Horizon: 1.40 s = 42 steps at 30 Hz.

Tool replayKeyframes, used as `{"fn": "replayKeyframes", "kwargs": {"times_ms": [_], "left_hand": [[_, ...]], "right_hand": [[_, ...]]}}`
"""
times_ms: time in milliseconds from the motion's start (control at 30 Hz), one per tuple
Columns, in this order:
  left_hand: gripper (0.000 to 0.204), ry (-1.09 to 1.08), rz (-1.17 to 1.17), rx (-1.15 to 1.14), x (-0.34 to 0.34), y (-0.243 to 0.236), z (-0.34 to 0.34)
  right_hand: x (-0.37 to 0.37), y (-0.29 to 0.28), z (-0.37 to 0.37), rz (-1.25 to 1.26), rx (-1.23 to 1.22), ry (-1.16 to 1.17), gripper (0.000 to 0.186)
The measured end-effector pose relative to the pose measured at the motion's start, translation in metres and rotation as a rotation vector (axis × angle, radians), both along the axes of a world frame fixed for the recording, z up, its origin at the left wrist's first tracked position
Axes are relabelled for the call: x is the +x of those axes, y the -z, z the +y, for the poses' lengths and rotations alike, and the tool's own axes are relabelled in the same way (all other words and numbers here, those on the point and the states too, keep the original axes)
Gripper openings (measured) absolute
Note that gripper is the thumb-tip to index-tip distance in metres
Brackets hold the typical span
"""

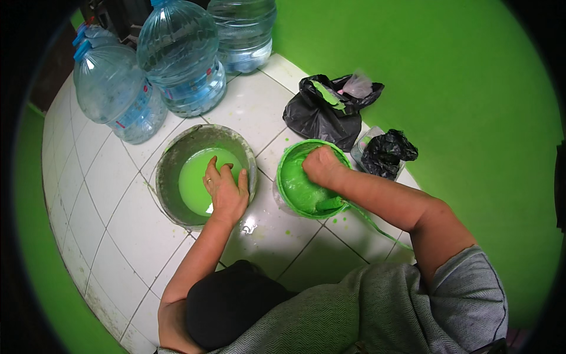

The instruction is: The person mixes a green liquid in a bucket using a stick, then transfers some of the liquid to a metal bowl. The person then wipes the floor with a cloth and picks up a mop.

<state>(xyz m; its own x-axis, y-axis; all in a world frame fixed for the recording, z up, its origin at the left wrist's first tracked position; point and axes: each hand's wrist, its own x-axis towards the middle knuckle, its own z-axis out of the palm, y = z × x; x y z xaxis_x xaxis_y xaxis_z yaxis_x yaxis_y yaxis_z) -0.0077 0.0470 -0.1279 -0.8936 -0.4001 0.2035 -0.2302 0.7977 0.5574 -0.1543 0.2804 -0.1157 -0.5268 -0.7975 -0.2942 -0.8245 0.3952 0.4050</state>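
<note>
My left hand (pixel 227 192) hangs over the near right side of a dirty grey bucket (pixel 168 171), its fingers spread and nothing in them. Thin, bright green liquid (pixel 203 168) fills the lower part of that bucket. To the right, my right hand (pixel 323 167) reaches into a smaller bucket with a green-smeared rim (pixel 278 180). That hand is curled closed; its fingertips are hidden, and I cannot make out what they hold. Thicker green paint (pixel 298 192) coats this bucket's inside. A green-coated piece (pixel 330 205) rests against its near right wall.
Large clear water bottles (pixel 180 56) stand at the far left. Beyond the smaller bucket sit a black plastic bag (pixel 321 118) and a clear container (pixel 361 144) with a black bag (pixel 389 154). A green wall (pixel 471 118) borders the white tiled floor (pixel 112 183); green drops and wet spots dot the tiles.
</note>
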Motion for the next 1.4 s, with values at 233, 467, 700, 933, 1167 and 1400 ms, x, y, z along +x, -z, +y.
{"fn": "replayKeyframes", "kwargs": {"times_ms": [233, 467, 700, 933, 1167, 1400], "left_hand": [[0.043, 0.003, -0.006, 0.003, 0.000, 0.001, 0.000], [0.043, 0.013, 0.007, 0.020, 0.001, -0.001, 0.002], [0.044, 0.022, 0.000, 0.011, 0.001, 0.001, 0.001], [0.044, 0.009, -0.009, 0.004, 0.002, 0.002, 0.000], [0.044, 0.007, -0.008, 0.008, 0.004, -0.002, 0.000], [0.044, 0.013, 0.018, -0.006, 0.006, -0.001, 0.000]], "right_hand": [[0.000, -0.015, 0.003, -0.129, 0.368, -0.003, 0.022], [0.004, -0.029, -0.009, -0.454, 0.353, 0.267, 0.031], [0.009, -0.027, -0.018, -0.622, 0.161, 0.309, 0.032], [0.018, -0.004, -0.018, -0.365, -0.146, 0.232, 0.019], [0.009, 0.015, 0.000, -0.055, -0.027, 0.052, 0.017], [0.010, -0.011, 0.008, -0.236, 0.202, 0.168, 0.020]]}}
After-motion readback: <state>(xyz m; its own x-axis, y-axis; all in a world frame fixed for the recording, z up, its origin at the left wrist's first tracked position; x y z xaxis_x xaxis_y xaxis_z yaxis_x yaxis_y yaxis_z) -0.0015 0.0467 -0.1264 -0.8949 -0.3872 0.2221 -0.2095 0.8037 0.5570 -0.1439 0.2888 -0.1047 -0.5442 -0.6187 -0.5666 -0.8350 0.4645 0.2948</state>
